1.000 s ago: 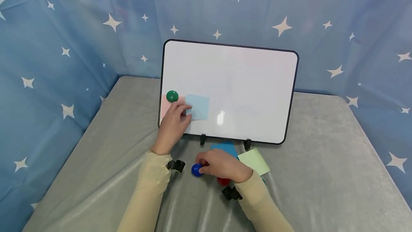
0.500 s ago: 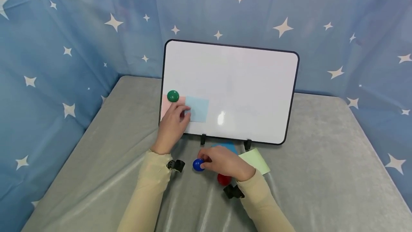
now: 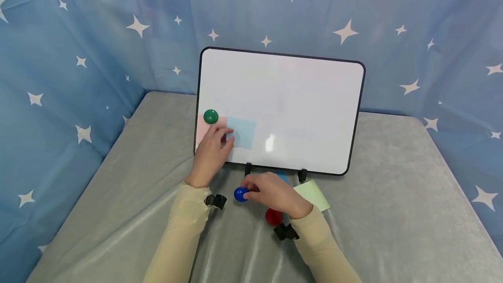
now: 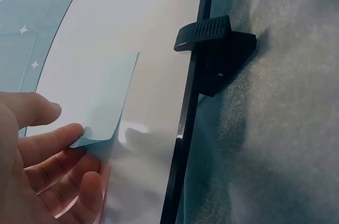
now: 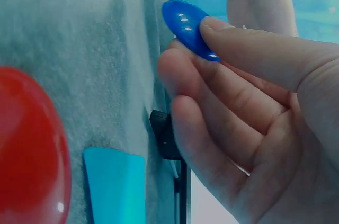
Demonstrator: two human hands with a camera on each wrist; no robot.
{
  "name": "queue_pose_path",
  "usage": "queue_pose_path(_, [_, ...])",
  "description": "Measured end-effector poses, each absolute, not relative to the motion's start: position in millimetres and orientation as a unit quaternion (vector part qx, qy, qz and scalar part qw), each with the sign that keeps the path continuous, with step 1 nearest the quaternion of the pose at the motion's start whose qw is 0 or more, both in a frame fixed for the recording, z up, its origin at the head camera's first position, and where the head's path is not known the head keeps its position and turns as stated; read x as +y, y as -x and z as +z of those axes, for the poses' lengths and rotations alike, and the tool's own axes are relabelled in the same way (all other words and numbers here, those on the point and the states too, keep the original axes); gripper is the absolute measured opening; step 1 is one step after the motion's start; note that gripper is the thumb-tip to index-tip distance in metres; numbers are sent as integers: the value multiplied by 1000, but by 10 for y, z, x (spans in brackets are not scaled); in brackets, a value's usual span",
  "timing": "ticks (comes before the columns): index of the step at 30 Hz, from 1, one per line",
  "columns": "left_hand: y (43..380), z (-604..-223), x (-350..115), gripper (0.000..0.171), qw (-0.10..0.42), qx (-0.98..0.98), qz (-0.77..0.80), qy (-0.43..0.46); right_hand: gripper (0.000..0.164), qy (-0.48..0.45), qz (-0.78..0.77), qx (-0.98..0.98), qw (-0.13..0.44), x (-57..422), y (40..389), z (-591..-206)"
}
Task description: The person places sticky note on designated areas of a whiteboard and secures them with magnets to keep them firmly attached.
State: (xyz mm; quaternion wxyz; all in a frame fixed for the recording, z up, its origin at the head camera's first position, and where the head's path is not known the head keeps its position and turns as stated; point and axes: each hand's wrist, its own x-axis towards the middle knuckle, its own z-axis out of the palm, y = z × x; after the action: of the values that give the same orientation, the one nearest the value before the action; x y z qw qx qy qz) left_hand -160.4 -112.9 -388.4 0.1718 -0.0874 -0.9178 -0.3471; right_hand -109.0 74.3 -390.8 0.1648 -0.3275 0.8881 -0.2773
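My left hand is at the whiteboard, fingertips at the left edge of a pale blue sticky note. In the left wrist view the thumb is apart from the note, and one note corner curls up at the fingers. Behind that hand is a pink note, its top under a green round magnet. With the thumb and fingertips, my right hand pinches a blue round magnet below the board.
A red round magnet lies beneath the right wrist. By the board's black feet lie a yellow-green note and a bright blue note, mostly hidden in the head view. Starry blue cloth hangs behind the table.
My right hand has moved up toward the board with the blue magnet, baring more of the red magnet and covering the bright blue note. The pale blue note has shifted slightly under my left hand.
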Motion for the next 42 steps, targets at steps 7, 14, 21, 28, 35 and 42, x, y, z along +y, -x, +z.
queue_pose_path(7, [1592,-3857,-1135,27,149,-907,-386,75,19,323,-296,889,131,746,1098,-3936])
queue_pose_path(14, [1596,-3860,-1134,27,152,-911,-373,83,19,306,-305,898,84,745,1131,-3967])
queue_pose_path(21, [1635,-3915,-1107,18,195,-913,-346,89,20,274,-368,888,33,737,1192,-3979])
queue_pose_path(28, [1655,-3963,-1085,15,216,-911,-342,81,24,244,-388,889,-6,756,1306,-3950])
queue_pose_path(35, [1654,-3964,-1098,17,223,-906,-352,80,25,226,-418,879,-33,787,1538,-3831])
queue_pose_path(42, [1643,-3956,-1089,18,229,-901,-357,87,30,215,-428,875,-63,779,1772,-3693])
